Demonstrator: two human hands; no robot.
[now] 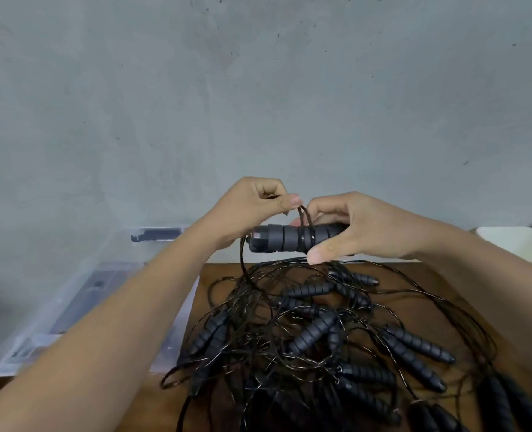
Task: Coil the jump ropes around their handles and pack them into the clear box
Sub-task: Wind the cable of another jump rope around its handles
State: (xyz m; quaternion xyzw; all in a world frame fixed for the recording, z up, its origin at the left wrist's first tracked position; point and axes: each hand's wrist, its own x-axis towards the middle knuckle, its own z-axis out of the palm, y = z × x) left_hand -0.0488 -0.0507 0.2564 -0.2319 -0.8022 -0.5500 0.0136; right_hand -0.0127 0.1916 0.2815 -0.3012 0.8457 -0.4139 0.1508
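My right hand (356, 227) grips a pair of black handles (292, 238), thumb under, fingers curled over the top, holding them level above the table (208, 277). A few turns of cord (305, 224) sit around their middle. My left hand (258, 202) pinches a loop of that cord between thumb and forefinger, just above the handles. Below, a tangled pile of ropes (314, 335) covers the wooden table. The clear box (80, 294) sits on my left, beside the pile.
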